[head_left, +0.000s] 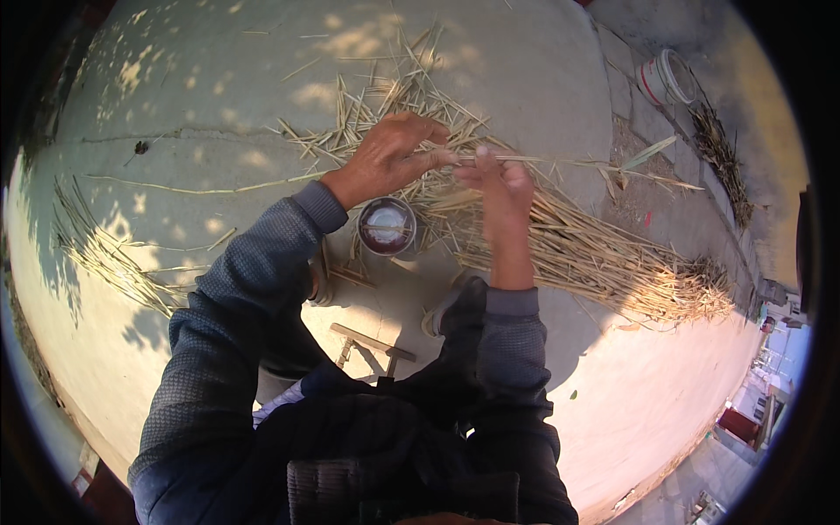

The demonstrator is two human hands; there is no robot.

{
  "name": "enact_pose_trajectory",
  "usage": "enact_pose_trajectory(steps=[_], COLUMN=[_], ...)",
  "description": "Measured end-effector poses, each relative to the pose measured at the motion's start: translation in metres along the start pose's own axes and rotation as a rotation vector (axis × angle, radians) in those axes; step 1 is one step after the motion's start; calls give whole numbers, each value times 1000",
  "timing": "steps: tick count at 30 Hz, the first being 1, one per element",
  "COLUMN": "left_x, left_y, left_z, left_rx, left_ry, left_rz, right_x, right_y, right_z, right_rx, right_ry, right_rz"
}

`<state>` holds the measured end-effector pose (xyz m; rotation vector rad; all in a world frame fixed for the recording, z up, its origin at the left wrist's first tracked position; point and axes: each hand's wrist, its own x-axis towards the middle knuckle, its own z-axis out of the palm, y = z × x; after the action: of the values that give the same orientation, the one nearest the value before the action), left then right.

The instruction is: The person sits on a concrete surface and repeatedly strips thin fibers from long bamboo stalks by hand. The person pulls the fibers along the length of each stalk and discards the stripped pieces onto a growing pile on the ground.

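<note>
A long dry reed-like stalk [569, 161] lies across both my hands, its right end carrying a thin pale-green leaf. My left hand [389, 156] is closed on it at the fingertips, thumb toward the right hand. Just beside it, my right hand [500, 182] pinches the same stalk between thumb and fingers. Another length of stalk [227, 190] runs out left from behind my left wrist; whether it is the same piece is hidden. Below my hands stands a round metal bowl [372, 242] with a whitish bottom and a thin stick across it.
Short cut stalks [385, 109] lie scattered beyond my hands. A thick bundle of long stalks [612, 254] stretches to the right, a smaller bunch [122, 262] to the left. A small wooden stool [372, 341] is near my legs. A white bucket [652, 80] lies tipped at far right.
</note>
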<state>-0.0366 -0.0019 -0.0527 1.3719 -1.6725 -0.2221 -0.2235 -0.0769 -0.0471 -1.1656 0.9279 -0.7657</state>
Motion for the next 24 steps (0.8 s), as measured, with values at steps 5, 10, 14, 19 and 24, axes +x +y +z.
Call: enact_pose_trajectory(steps=[5,10,14,19,24], left_x=[-5,-7,-9,0,6], left_y=[-2,-26,-45,-44,-14], left_z=[5,-22,-36,-47,-9], left_rx=[-124,-147,-280,-431,-578], left_ry=[-129,-230,-344,-425,-416], left_rz=[-325,-396,-495,-594,-533], right_x=[2,9,6,-1,-7], right_y=[0,-9,-4,-6,1], right_z=[-6,-36,-40,-36,-16], right_rx=[4,38,108,339,285], right_ry=[73,285,176,8,-110], right_rz=[-32,17,53,72,86])
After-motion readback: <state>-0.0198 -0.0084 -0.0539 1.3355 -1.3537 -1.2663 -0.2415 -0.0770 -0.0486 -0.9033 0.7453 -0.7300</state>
